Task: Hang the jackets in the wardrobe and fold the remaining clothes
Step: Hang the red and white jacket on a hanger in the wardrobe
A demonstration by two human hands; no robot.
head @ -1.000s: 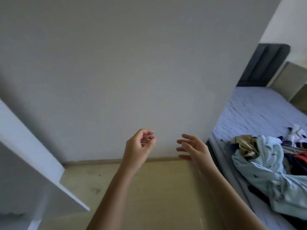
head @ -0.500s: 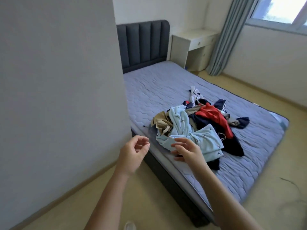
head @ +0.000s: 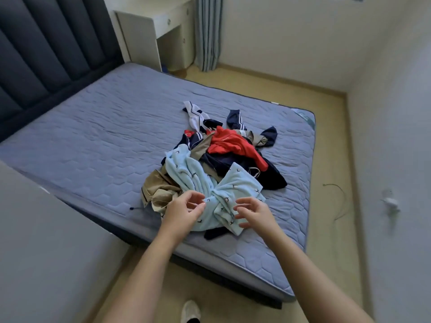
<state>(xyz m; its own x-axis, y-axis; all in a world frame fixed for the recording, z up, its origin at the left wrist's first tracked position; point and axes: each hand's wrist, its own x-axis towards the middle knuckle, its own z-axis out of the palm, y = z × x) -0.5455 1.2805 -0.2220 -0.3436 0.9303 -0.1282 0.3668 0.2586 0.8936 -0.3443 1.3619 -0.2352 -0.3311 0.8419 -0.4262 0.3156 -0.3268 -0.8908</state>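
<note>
A heap of clothes lies on the blue-grey mattress (head: 98, 136) near its front edge. On top at the front is a light blue patterned garment (head: 219, 190), twisted in the middle. Behind it are a red garment (head: 228, 143), dark navy pieces (head: 268, 176) and a white-and-navy piece (head: 194, 115). A tan garment (head: 158, 188) sits at the left of the heap. My left hand (head: 184, 210) and my right hand (head: 254, 213) hover over the light blue garment's front, fingers loosely spread, holding nothing.
A dark padded headboard (head: 46, 50) stands at the left. A white bedside desk (head: 149, 31) and a striped curtain (head: 207, 31) are at the back. A grey panel (head: 42, 252) fills the lower left. A thin cable (head: 340, 201) lies on the floor at the right.
The view has swung from the blank wall to the bed and closed in on the clothes heap. Both hands have reached forward over the light blue garment.
</note>
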